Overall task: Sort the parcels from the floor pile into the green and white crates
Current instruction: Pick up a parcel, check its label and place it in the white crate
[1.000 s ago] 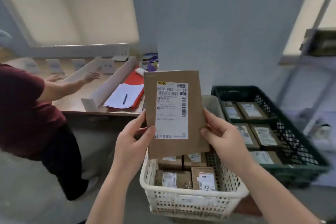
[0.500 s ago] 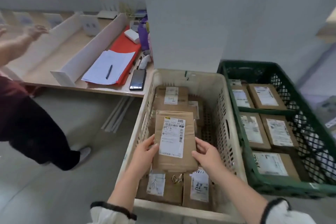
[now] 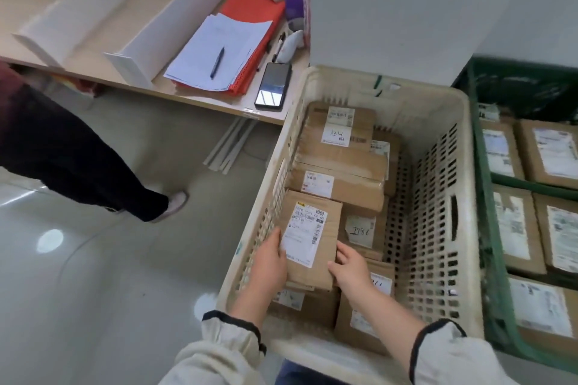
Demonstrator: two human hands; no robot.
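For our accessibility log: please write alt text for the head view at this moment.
A person's left hand and right hand hold a brown parcel by its sides inside the white crate, on other parcels. A green crate of parcels stands to its right; a desk with papers, pen and phone lies beyond.
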